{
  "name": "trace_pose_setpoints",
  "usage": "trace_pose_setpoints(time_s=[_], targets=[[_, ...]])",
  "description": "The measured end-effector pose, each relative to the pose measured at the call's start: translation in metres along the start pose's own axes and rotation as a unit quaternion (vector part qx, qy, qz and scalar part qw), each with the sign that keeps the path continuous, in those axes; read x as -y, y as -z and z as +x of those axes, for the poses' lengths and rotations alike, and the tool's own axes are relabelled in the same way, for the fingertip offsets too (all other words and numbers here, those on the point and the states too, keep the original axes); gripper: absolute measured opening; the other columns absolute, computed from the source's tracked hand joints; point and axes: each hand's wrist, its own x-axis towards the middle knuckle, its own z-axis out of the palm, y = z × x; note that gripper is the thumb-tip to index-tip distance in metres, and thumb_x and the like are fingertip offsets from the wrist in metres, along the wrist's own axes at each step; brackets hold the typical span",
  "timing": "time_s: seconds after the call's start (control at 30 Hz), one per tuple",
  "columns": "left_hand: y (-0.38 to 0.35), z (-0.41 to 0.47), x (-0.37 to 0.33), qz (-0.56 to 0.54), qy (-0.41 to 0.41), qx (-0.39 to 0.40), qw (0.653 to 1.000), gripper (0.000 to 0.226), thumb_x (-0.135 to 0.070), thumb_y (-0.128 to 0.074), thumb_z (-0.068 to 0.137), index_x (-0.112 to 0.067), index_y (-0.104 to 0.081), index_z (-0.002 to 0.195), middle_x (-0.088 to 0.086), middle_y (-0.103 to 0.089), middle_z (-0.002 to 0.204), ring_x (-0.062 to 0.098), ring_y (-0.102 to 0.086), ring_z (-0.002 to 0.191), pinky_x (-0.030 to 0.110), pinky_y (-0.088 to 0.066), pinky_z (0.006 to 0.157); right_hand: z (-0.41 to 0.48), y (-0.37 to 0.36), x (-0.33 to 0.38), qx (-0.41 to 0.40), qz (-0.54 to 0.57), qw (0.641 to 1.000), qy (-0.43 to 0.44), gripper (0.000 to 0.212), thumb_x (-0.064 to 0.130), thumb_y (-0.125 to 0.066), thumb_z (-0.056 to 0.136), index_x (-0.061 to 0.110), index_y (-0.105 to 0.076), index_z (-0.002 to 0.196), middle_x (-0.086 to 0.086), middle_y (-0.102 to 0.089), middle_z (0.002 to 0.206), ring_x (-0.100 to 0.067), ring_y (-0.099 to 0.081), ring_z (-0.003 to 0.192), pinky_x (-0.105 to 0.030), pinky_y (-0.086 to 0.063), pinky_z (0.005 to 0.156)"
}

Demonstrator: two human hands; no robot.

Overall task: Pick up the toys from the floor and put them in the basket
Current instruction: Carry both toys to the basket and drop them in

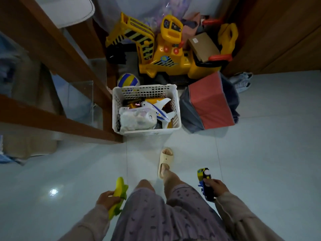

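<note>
A white perforated basket point(177, 108) stands on the tiled floor ahead of me, holding a white and blue toy plane point(160, 108), a pale plastic bag point(135, 119) and other toys. My left hand point(106, 199) grips a yellow and green corn toy point(119, 190) low at my left side. At my right side, my right hand point(215, 186) holds a blue, yellow and black toy train point(205, 183). Both hands are well short of the basket.
A big yellow ride-on excavator point(163, 49) and a striped ball point(128, 80) sit behind the basket. A red and grey folded mat point(210, 103) lies to its right. Wooden furniture point(57, 54) borders the left. My slippered foot point(165, 162) steps on the pale tiles.
</note>
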Motion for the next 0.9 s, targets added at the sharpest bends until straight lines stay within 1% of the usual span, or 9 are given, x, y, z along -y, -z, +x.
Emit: trace_pose_setpoints(time_s=[0.07, 0.17, 0.27, 0.37, 0.47, 0.53, 0.7, 0.83, 0.9], targets=[[-0.006, 0.006, -0.034, -0.033, -0.005, -0.007, 0.999, 0.008, 0.008, -0.066, 0.075, 0.005, -0.068, 0.083, 0.025, -0.061, 0.102, 0.034, -0.062, 0.076, 0.035, -0.054, 0.061, 0.014, 0.002, 0.03, -0.005, -0.027, 1.0, -0.001, 0.042, 0.013, -0.061, 0.088, -0.018, -0.058, 0.116, -0.033, -0.061, 0.118, -0.042, -0.059, 0.106, -0.047, -0.043, 0.093], [-0.014, 0.024, -0.084, -0.055, -0.049, 0.001, 0.997, 0.04, 0.004, -0.069, 0.072, 0.007, -0.062, 0.112, 0.023, -0.063, 0.111, 0.032, -0.062, 0.095, 0.038, -0.05, 0.08, 0.034, -0.002, 0.07, -0.017, -0.061, 0.998, -0.018, 0.049, 0.021, -0.067, 0.084, -0.015, -0.058, 0.117, -0.029, -0.063, 0.115, -0.042, -0.059, 0.113, -0.046, -0.045, 0.096], [-0.023, 0.044, -0.122, -0.047, -0.077, 0.022, 0.996, 0.041, 0.006, -0.065, 0.078, 0.006, -0.058, 0.118, 0.021, -0.064, 0.11, 0.023, -0.057, 0.087, 0.029, -0.043, 0.074, 0.052, -0.014, 0.109, -0.015, -0.116, 0.993, -0.031, 0.062, 0.033, -0.071, 0.078, -0.012, -0.057, 0.119, -0.026, -0.063, 0.118, -0.038, -0.061, 0.111, -0.042, -0.046, 0.095], [-0.036, 0.075, -0.15, -0.042, -0.054, 0.065, 0.996, 0.042, 0.006, -0.064, 0.077, 0.005, -0.058, 0.119, 0.023, -0.064, 0.11, 0.028, -0.062, 0.082, 0.03, -0.056, 0.068, 0.081, -0.035, 0.145, -0.017, -0.165, 0.986, -0.031, 0.07, 0.039, -0.072, 0.075, -0.008, -0.055, 0.123, -0.025, -0.061, 0.124, -0.036, -0.059, 0.113, -0.037, -0.046, 0.089], [-0.042, 0.113, -0.182, 0.017, -0.055, 0.078, 0.995, 0.052, -0.01, -0.069, 0.068, -0.002, -0.06, 0.118, 0.025, -0.064, 0.116, 0.038, -0.063, 0.102, 0.046, -0.054, 0.09, 0.12, -0.066, 0.181, -0.004, -0.201, 0.979, -0.032, 0.069, 0.037, -0.072, 0.076, -0.007, -0.053, 0.126, -0.023, -0.059, 0.126, -0.033, -0.059, 0.114, -0.035, -0.043, 0.083], [-0.046, 0.145, -0.203, 0.046, -0.073, 0.085, 0.993, 0.065, -0.022, -0.065, 0.057, -0.006, -0.06, 0.119, 0.023, -0.062, 0.117, 0.037, -0.062, 0.107, 0.049, -0.053, 0.091, 0.156, -0.09, 0.205, 0.003, -0.213, 0.977, -0.02, 0.066, 0.035, -0.07, 0.078, -0.008, -0.054, 0.124, -0.023, -0.061, 0.121, -0.03, -0.059, 0.105, -0.031, -0.04, 0.077], [-0.057, 0.245, -0.241, 0.073, -0.136, 0.079, 0.985, 0.036, -0.015, -0.069, 0.075, -0.016, -0.063, 0.11, 0.009, -0.066, 0.102, 0.022, -0.063, 0.088, 0.015, -0.051, 0.054, 0.242, -0.156, 0.249, 0.057, -0.213, 0.975, -0.003, 0.036, 0.033, -0.07, 0.079, 0.003, -0.058, 0.095, -0.014, -0.056, 0.095, -0.023, -0.052, 0.074, -0.024, -0.036, 0.055], [-0.062, 0.309, -0.247, 0.066, -0.133, 0.061, 0.987, 0.038, -0.021, -0.069, 0.073, -0.016, -0.064, 0.11, 0.009, -0.066, 0.104, 0.026, -0.064, 0.099, 0.039, -0.056, 0.084, 0.299, -0.205, 0.253, 0.03, -0.198, 0.978, 0.06, 0.036, 0.032, -0.074, 0.076, 0.003, -0.063, 0.094, -0.016, -0.061, 0.09, -0.026, -0.057, 0.084, -0.03, -0.043, 0.07], [-0.063, 0.332, -0.244, 0.097, -0.142, 0.062, 0.983, 0.044, -0.02, -0.07, 0.071, -0.015, -0.062, 0.114, 0.007, -0.064, 0.104, 0.027, -0.062, 0.103, 0.041, -0.053, 0.089, 0.319, -0.227, 0.254, -0.008, -0.213, 0.972, 0.103, 0.043, 0.034, -0.074, 0.075, 0.003, -0.068, 0.103, -0.017, -0.069, 0.097, -0.029, -0.064, 0.091, -0.03, -0.046, 0.075]])
